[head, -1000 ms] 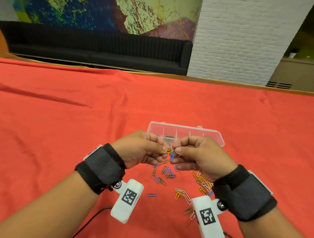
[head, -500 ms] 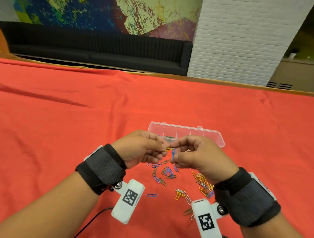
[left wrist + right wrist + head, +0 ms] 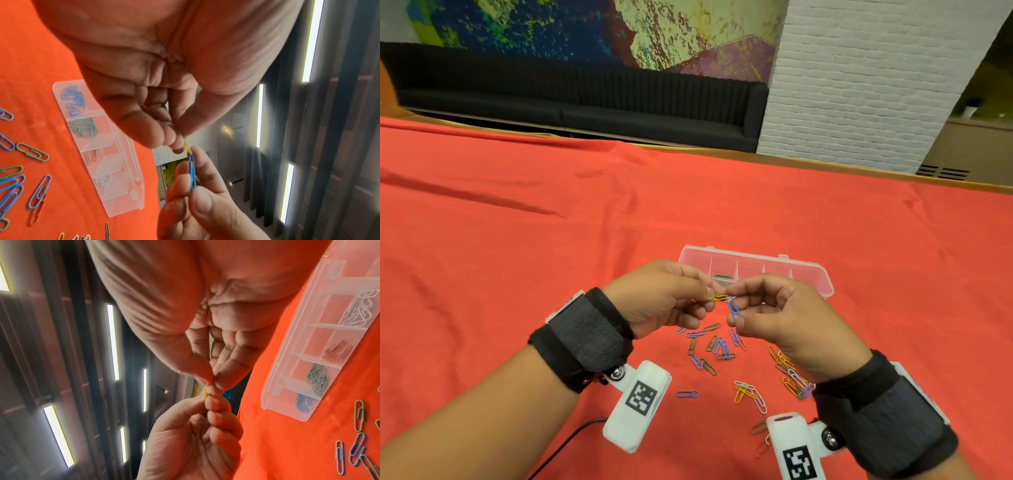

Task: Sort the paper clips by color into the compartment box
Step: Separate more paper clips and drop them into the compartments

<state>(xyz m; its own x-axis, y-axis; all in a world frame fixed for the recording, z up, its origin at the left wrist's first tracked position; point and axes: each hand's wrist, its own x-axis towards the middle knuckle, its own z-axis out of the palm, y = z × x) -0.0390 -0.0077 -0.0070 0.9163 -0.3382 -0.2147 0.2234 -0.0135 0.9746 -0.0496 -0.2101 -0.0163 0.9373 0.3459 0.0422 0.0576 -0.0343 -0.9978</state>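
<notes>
Both hands hover just in front of the clear compartment box (image 3: 816, 271). My left hand (image 3: 707, 295) pinches a yellow paper clip (image 3: 719, 297) between thumb and fingertips. My right hand (image 3: 738, 313) pinches a blue paper clip (image 3: 732, 306) between index finger and thumb. The two clips meet end to end and look hooked together. The left wrist view shows the yellow clip (image 3: 187, 147) running into the blue clip (image 3: 192, 172). In the box (image 3: 123, 209), separate compartments hold blue, green, red and white clips. Several loose clips (image 3: 717, 346) lie on the red cloth under the hands.
A second heap of mixed clips (image 3: 791, 377) lies under my right wrist, and a single blue clip (image 3: 686, 394) lies nearer me. The red cloth (image 3: 517, 274) covers the whole table. A cable (image 3: 565, 442) trails from the left wrist camera.
The right hand has turned its blue clip, which now stands out lengthwise between index finger and thumb, angled down from the yellow clip. Both hands stay almost in place.
</notes>
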